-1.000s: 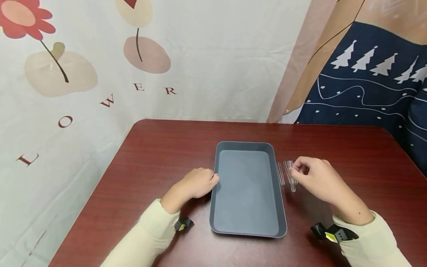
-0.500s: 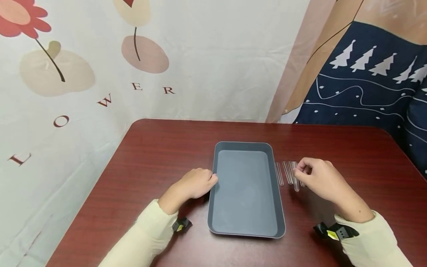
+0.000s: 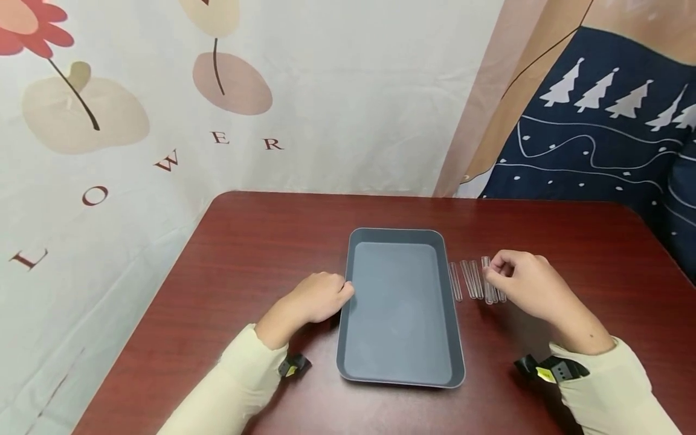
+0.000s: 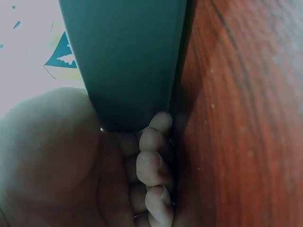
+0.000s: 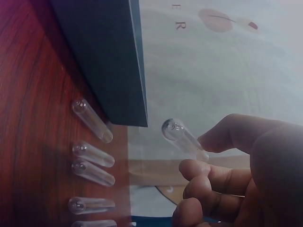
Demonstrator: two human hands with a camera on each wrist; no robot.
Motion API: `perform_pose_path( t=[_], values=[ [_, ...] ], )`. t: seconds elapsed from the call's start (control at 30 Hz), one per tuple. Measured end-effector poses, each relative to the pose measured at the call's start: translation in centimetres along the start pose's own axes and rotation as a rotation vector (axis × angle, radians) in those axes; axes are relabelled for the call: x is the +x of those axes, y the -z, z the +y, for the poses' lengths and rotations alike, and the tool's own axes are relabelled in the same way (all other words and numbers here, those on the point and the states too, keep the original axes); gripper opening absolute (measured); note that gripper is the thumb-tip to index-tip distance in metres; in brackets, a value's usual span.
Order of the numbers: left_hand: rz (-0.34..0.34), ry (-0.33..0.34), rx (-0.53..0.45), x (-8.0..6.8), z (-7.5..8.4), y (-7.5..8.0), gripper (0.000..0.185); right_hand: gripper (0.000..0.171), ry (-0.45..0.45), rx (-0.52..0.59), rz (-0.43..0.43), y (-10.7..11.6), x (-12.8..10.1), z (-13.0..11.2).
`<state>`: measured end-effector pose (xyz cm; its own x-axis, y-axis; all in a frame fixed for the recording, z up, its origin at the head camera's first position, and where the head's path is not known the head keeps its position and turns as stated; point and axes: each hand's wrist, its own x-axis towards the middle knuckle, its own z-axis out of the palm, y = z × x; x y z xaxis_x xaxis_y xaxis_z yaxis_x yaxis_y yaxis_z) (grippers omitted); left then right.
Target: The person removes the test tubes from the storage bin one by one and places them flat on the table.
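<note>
Several clear glass tubes (image 3: 472,280) lie side by side on the dark red table (image 3: 261,254), just beside the right edge of the grey tray (image 3: 400,368). In the right wrist view five of them rest on the wood, and one more tube (image 5: 182,135) is raised above it, pinched between the thumb and fingertips of the right hand (image 3: 530,287). That hand's other fingers (image 5: 208,172) are curled loosely under it. The held tube sits at the right end of the row, well in from the table's right edge.

The tray lies near the middle of the table, long side running away from the person. The left hand (image 3: 318,297) rests on the table against the tray's left edge, its fingers (image 4: 154,165) curled and tucked against the rim.
</note>
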<state>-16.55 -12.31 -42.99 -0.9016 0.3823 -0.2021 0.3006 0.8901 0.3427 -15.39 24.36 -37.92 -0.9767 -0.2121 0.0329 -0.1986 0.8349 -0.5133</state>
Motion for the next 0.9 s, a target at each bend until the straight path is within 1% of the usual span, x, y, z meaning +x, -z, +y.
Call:
perform_pose_path(
  t=[0.2,0.4,0.63,0.9],
  values=[
    [0.012,-0.004,-0.003,-0.1,0.1,0.1,0.042,0.015,-0.007,-0.013,0.003,0.0,0.3,0.8],
    [0.012,-0.004,0.002,-0.3,0.1,0.1,0.042,0.015,-0.029,-0.020,-0.013,-0.2,0.5,1.7],
    [0.018,-0.012,0.004,-0.1,0.3,0.3,0.042,0.016,-0.034,-0.038,-0.007,-0.1,0.7,2.3],
    [0.013,-0.010,0.002,-0.2,0.2,0.2,0.042,0.019,-0.074,-0.006,-0.059,0.1,0.8,2.9]
  ],
)
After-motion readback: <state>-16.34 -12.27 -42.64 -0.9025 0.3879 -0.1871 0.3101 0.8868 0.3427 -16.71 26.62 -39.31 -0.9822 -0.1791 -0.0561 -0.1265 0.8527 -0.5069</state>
